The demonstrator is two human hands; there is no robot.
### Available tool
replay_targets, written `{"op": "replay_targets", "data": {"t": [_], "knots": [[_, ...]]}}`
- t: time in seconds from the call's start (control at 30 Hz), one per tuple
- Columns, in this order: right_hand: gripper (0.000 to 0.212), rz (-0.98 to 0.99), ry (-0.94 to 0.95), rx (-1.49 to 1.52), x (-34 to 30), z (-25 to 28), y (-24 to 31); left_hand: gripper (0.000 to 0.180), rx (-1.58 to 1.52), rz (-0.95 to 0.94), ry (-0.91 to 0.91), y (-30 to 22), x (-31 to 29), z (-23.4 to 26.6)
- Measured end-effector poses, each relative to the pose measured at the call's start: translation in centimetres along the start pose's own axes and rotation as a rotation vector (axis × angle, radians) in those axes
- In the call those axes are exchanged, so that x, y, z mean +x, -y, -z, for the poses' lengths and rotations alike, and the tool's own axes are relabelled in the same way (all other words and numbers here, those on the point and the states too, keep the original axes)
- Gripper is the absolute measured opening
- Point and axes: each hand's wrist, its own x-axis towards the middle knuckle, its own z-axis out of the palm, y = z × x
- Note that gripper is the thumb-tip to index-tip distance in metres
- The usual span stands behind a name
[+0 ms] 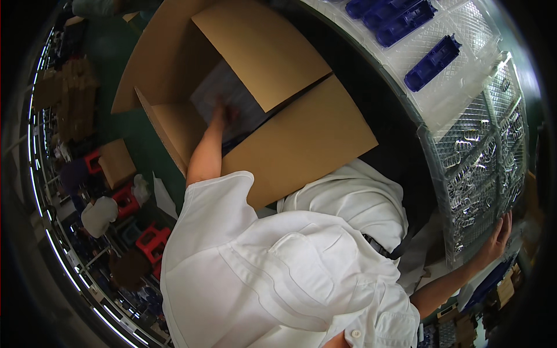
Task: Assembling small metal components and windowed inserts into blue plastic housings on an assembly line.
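Note:
My left hand (226,111) reaches down into an open cardboard box (301,136), over a greyish sheet-like layer (246,95) inside. Its fingers are blurred, so I cannot make out whether they hold anything. Out on the right, my right hand (496,239) rests against the near edge of a clear plastic tray (455,124), its fingers stretched out along the rim. Many small shiny pieces of bent metal (473,151) lie scattered in that tray. Beyond it, a dark blue plastic housing (432,62) lies on another clear tray (464,26).
Several more blue housings (400,23) lie at the top right. The box's raised flaps (261,46) surround its opening. On the left are red stools (154,242), a smaller carton (116,162) and people seated along a workbench. My bent leg in white cloth (354,197) is beside the box.

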Motion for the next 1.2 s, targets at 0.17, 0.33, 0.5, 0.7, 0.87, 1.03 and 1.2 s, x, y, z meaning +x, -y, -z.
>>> {"op": "replay_targets", "data": {"t": [0.17, 0.33, 0.5, 0.7, 0.87, 1.03, 1.2], "knots": [[0.037, -0.028, -0.016, -0.063, -0.1, 0.4, 4.6, 0.063, 0.982, -0.111, 0.248, -1.4, -4.4, -13.1], [0.042, 0.007, 0.083, -0.067, 3.5, -1.3, -0.8, 0.062, 0.926, -0.25, 0.252, -1.5, -4.5, -11.2], [0.038, 0.25, 0.188, -0.494, 3.9, -3.0, 2.2, 0.06, 0.86, -0.373, 0.214, -0.2, -4.5, -10.8], [0.034, 0.31, 0.116, -0.392, 4.0, -3.1, 3.0, 0.059, 0.737, -0.452, 0.104, -0.4, -3.6, -10.9], [0.026, 0.333, 0.093, -0.32, 4.3, -3.0, 2.6, 0.057, -0.691, 0.247, 0.86, -4.7, -4.0, -2.1], [0.026, 0.142, 0.026, -0.219, 4.9, -2.8, 4.2, 0.05, -0.29, -0.581, 0.226, -6.7, -12.4, -2.3], [0.029, 0.293, 0.153, -0.364, 7.5, -4.3, 4.3, 0.041, -0.65, -0.898, 0.138, -10.0, -27.2, -5.1]]}}
